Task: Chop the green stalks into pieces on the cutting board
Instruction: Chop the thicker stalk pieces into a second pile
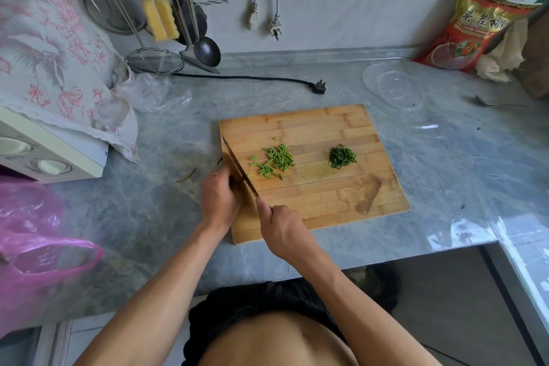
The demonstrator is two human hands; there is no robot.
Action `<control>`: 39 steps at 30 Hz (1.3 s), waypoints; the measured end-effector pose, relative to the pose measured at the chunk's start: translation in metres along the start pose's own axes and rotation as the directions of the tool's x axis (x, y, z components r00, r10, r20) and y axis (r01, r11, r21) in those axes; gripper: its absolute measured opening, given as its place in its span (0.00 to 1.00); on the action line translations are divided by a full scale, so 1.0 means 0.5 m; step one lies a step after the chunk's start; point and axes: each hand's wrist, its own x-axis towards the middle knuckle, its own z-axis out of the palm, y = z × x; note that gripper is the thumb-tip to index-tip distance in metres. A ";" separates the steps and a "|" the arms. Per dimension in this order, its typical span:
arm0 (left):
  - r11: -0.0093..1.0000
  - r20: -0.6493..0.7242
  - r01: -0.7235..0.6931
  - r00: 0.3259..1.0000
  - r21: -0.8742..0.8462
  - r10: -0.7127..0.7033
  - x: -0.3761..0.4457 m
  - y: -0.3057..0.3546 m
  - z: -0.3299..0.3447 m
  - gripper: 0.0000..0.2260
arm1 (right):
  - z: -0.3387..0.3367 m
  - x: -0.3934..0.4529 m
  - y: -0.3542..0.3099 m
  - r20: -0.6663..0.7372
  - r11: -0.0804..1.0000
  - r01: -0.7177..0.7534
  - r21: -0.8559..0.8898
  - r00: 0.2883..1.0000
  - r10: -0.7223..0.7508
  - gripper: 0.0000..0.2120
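Note:
A wooden cutting board (312,128) lies on the grey marble counter. On it sit a pile of short light-green stalk pieces (276,159) and a smaller heap of finely cut dark-green bits (342,156). My right hand (282,229) grips the handle of a cleaver (237,166), whose blade stands edge-down along the board's left side. My left hand (219,196) is curled right against the blade's left face, holding down the uncut stalks. These are mostly hidden by hand and blade; a thin dark end (219,161) pokes out beyond the fingers.
A green scrap (187,175) lies on the counter left of the board. Clear plastic lids (392,86), a spoon (490,102) and a red bag (487,21) sit at the back right. A black plug (318,87), a cloth-covered appliance (50,47) and a pink bag (35,241) are nearby.

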 end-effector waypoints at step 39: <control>0.998 0.111 -0.013 0.994 -0.061 0.020 0.014 0.018 0.012 0.15 | -0.107 -0.001 0.026 0.117 0.719 -0.500 0.483 0.851 0.513 0.31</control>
